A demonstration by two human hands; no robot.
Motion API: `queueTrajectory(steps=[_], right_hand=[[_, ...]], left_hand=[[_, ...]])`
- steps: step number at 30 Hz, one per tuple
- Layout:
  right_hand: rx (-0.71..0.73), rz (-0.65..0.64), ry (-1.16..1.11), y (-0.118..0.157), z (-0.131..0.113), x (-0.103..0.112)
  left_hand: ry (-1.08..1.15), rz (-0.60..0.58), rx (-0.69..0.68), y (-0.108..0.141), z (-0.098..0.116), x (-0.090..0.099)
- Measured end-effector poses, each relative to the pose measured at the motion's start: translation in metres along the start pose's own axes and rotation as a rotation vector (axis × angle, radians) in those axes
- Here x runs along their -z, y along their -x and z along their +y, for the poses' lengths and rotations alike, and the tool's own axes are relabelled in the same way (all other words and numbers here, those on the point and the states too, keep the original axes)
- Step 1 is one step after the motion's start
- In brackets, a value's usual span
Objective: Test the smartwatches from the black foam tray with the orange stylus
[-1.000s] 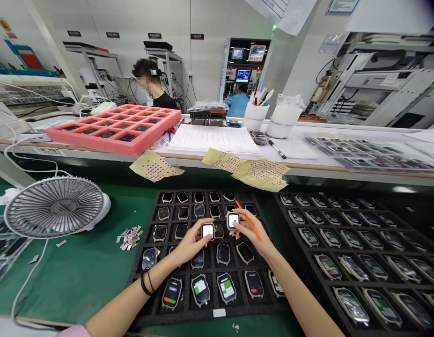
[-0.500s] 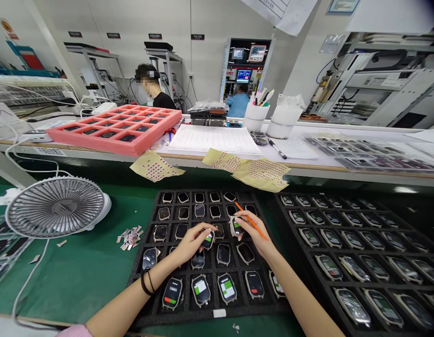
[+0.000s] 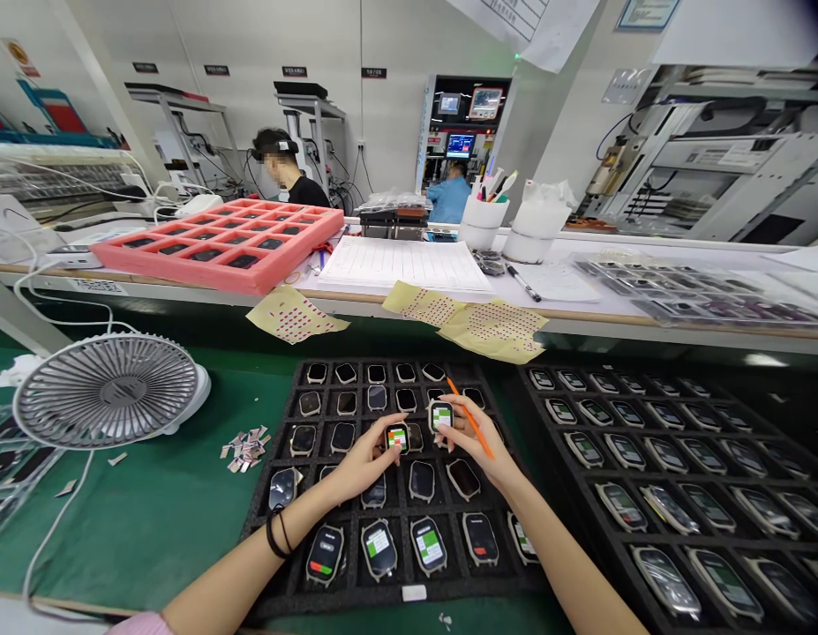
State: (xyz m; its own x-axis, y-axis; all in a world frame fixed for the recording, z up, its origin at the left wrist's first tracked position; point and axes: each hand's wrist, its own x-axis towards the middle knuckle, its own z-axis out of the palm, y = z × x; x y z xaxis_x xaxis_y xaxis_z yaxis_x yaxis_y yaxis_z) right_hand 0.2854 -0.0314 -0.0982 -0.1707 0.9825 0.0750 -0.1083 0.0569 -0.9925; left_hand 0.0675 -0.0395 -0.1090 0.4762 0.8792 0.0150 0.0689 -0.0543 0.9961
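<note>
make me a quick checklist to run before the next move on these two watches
1. Left hand holds a smartwatch, screen lit: ok
2. Right hand holds a second smartwatch, screen lit: ok
3. Orange stick secure in the right hand, alongside the watch: ok
4. Readouts on both screens acceptable: cannot tell, too small to read
5. Free slots in the black foam tray for both watches: cannot tell, the hands hide the slots below
6. Loose cut strips on the green mat kept off the tray: ok
</note>
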Motion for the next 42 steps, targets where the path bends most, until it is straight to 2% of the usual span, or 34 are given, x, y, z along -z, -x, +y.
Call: queueTrajectory(steps=[9, 18, 23, 33, 42], right_hand=[[-0.018, 0.031, 0.017, -0.0007, 0.0005, 0.0018], [-0.035, 0.077, -0.010, -0.0006, 0.0017, 0.0023], [-0.050, 0.062, -0.002, -0.0003, -0.0005, 0.0018], [-0.005, -0.006, -0.021, 0.0007, -0.0019, 0.0009], [-0.011, 0.000, 0.001, 0.0015, -0.0027, -0.0001]], left_hand=[[0.005, -0.007, 0.061, 0.0003, 0.0014, 0.0019], [0.006, 0.069, 0.109, -0.0033, 0.0000, 0.0037], [-0.002, 0.077, 0.125, -0.0021, 0.0048, 0.0037], [0.040, 0.023, 0.069, -0.0020, 0.0001, 0.0034], [0.059, 0.049, 0.118, -0.0034, -0.0004, 0.0033]])
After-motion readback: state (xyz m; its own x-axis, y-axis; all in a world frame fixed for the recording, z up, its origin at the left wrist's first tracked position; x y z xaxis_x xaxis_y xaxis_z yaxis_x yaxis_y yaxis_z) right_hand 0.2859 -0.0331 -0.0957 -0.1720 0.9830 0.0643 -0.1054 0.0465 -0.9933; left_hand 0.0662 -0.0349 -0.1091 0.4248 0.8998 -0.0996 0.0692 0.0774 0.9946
